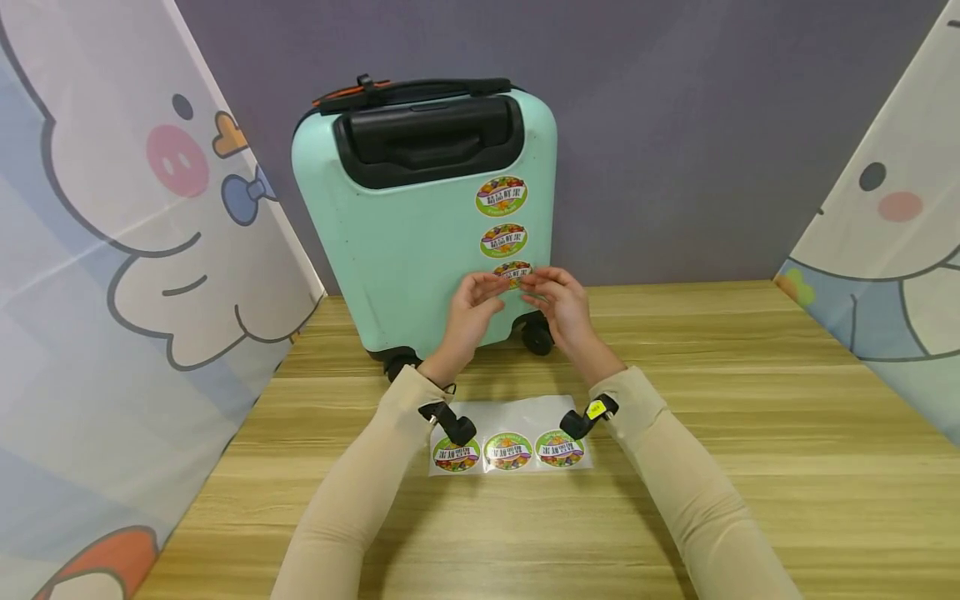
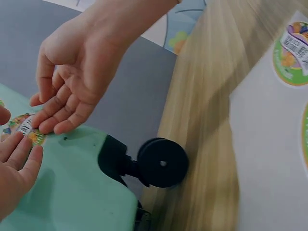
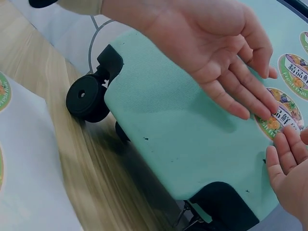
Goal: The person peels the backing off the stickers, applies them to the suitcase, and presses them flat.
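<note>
At four o'clock on the suitcase (image 1: 405,258), the lowest sticker (image 1: 514,270) sits between left hand (image 1: 469,310), at its eight o'clock, and right hand (image 1: 567,308), at its four — fingers fairly straight, tips at its edges. Step in hand appears to be application; next move likely calls for smoothing its rim.

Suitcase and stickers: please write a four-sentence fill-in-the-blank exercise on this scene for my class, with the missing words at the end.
1. On the suitcase, ____ stickers form a column.
2. Counting down from the top, the left hand and the right hand are at the ____ sticker of that column.
3. The suitcase's wheels are coloured ____.
4. The sheet bearing more stickers is coloured ____.

Missing words: three; third; black; white.
</note>
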Available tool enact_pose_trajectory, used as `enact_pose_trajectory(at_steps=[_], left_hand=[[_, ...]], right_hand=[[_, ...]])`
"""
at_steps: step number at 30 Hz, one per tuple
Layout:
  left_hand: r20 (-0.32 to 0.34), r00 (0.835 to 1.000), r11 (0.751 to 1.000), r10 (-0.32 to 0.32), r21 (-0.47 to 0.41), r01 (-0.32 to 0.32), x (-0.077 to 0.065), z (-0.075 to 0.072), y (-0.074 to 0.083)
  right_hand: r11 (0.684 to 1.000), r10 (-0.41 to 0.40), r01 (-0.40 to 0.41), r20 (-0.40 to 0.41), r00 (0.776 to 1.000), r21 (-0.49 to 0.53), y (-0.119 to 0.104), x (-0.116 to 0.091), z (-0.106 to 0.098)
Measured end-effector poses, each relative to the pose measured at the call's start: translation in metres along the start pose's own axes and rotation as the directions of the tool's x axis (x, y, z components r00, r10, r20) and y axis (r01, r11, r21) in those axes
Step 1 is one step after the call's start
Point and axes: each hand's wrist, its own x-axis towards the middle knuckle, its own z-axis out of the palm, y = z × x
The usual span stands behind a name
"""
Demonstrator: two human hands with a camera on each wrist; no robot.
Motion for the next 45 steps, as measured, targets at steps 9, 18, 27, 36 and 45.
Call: enact_pose_trajectory(at_steps=[9, 18, 27, 36, 45], left_hand=[[0.018, 0.999, 0.998, 0.051, -0.038, -0.05, 0.01, -0.001, 0.011], [0.024, 0.999, 0.997, 0.049, -0.054, -0.047, 0.009, -0.001, 0.013], [0.019, 1.0, 1.0, -0.001, -0.014, 0.002, 0.002, -0.005, 0.001], [0.026, 0.999, 0.999, -0.039, -0.004, 0.039, -0.007, -0.009, -0.01], [0.022, 0.998, 0.997, -0.067, 0.047, 0.066, -0.014, -0.011, -0.021]], right_hand=[[0.999, -0.018, 0.017, 0.02, 1.0, 0.035, -0.01, 0.008, 0.005], [0.999, -0.002, 0.002, 0.01, 1.0, 0.032, -0.014, 0.009, 0.007], [0.997, 0.056, -0.054, 0.028, 0.998, -0.057, -0.001, 0.004, 0.002], [0.984, 0.105, -0.099, 0.03, 0.994, -0.151, 0.011, -0.003, -0.011], [0.971, 0.148, -0.138, 0.036, 0.988, -0.196, 0.021, -0.008, -0.026]])
